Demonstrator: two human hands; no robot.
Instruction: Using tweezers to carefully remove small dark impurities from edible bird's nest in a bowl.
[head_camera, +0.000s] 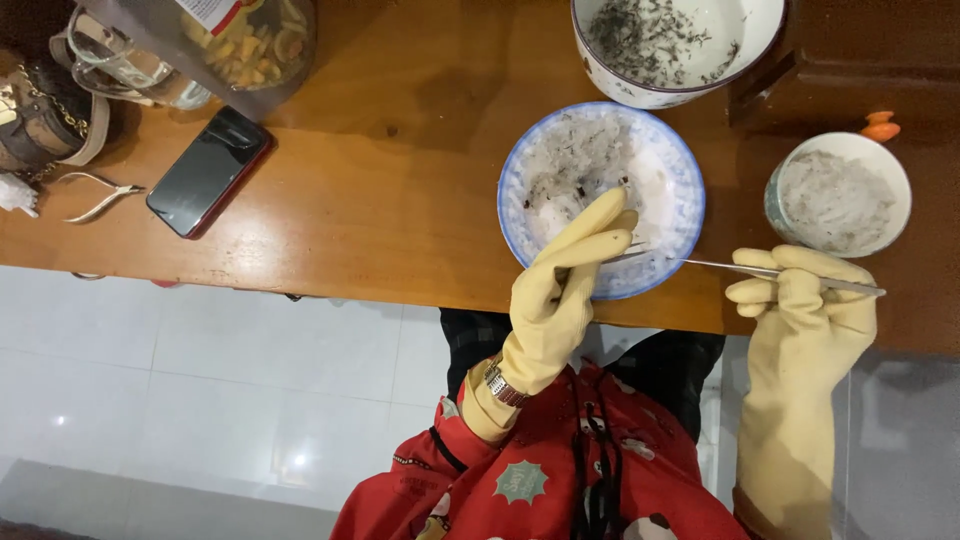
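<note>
Wooden table (380, 210) spans the far half, white tiled floor nearer. Blue-rimmed plate (680, 215) sits at the table's near edge, holding whitish translucent material flecked with dark bits. Far of it, a white bowl (745, 55) of dark specks; right, a small bowl (838, 195) of the whitish material. Phone (209, 171) lies left. Left hand (560, 295), yellow-gloved, fingers closed over the plate's near rim. Right hand (805, 300), gloved, grips long metal tweezers (740, 268), tips reaching the plate beside the left fingertips.
</note>
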